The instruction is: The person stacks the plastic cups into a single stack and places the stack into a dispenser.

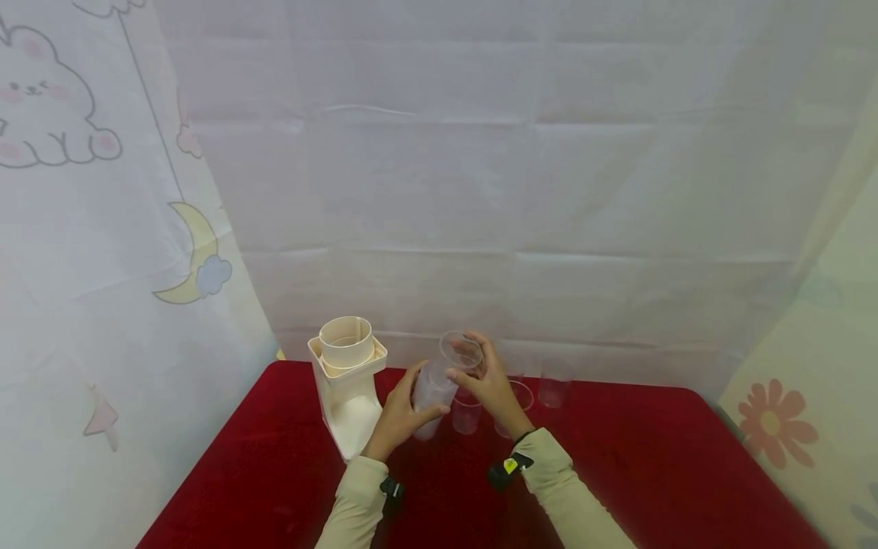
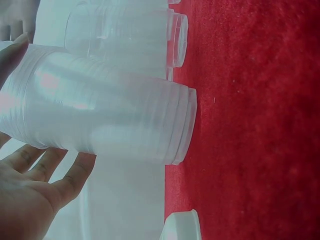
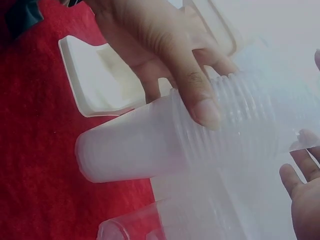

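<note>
A stack of nested clear plastic cups [image 1: 432, 387] is gripped by my left hand [image 1: 398, 418], above the red table and leaning to the right at its top. In the left wrist view the cup bases stay close together. At the stack's upper end my right hand [image 1: 490, 381] holds a clear cup [image 1: 461, 351] by its sides, thumb in front and fingers behind. That cup sticks out from the stack, its lower part apparently still inside. The right wrist view shows the left thumb across the ridged rims, with the right fingers [image 3: 295, 185] at the right edge.
Several single clear cups stand on the red table [image 1: 617, 457] behind and right of my hands, among them one cup [image 1: 467, 417] and another cup [image 1: 554, 385]. Left of my hands stands a cream plastic holder [image 1: 350, 404] with a round collar on top. White cloth walls enclose the table.
</note>
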Demonstrator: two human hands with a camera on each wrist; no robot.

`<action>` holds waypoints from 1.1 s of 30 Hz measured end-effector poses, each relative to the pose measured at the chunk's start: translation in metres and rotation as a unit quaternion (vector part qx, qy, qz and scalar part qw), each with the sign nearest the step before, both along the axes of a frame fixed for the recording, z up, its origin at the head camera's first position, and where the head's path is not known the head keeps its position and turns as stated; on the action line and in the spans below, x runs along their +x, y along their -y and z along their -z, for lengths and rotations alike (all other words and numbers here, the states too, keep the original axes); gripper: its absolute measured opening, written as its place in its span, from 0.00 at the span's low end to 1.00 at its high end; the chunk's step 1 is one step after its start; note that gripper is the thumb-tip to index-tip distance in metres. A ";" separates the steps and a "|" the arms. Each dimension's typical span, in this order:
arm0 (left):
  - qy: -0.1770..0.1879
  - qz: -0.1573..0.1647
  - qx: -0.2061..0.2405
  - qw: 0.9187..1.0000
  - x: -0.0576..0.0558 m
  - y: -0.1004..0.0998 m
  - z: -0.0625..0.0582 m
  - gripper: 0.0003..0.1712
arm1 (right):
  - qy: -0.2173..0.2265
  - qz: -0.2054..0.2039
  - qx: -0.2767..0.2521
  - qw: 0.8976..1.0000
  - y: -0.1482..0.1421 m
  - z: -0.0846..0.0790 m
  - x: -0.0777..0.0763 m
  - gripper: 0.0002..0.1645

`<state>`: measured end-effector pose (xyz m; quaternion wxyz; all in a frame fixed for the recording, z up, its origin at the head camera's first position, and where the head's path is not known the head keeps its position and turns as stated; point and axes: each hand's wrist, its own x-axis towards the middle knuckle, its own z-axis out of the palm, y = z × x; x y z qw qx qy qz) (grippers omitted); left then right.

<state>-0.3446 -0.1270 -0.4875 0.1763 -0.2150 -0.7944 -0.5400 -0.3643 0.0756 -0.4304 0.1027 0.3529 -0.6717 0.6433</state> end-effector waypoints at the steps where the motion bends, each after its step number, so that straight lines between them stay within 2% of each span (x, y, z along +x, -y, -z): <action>1: 0.001 0.000 -0.001 1.000 0.000 0.000 0.000 0.48 | 0.003 0.004 0.004 1.000 0.000 0.001 0.000 0.42; 11: 0.001 -0.002 -0.012 1.000 -0.003 0.002 0.001 0.48 | 0.039 0.011 0.026 0.999 0.002 0.007 0.001 0.42; 19: -0.011 0.002 -0.015 1.000 -0.005 0.003 0.003 0.47 | 0.050 0.011 0.045 0.998 0.004 0.017 -0.002 0.44; 22: -0.015 0.004 -0.012 1.000 -0.005 0.002 0.003 0.47 | 0.048 0.019 0.063 0.997 0.006 0.011 0.004 0.43; 26: -0.017 0.002 -0.013 1.000 -0.006 0.002 0.003 0.47 | 0.054 0.016 0.070 0.996 0.008 -0.004 0.017 0.42; 33: -0.018 0.001 -0.015 1.000 -0.007 0.002 0.005 0.46 | 0.062 0.010 0.097 0.993 0.008 -0.009 0.022 0.44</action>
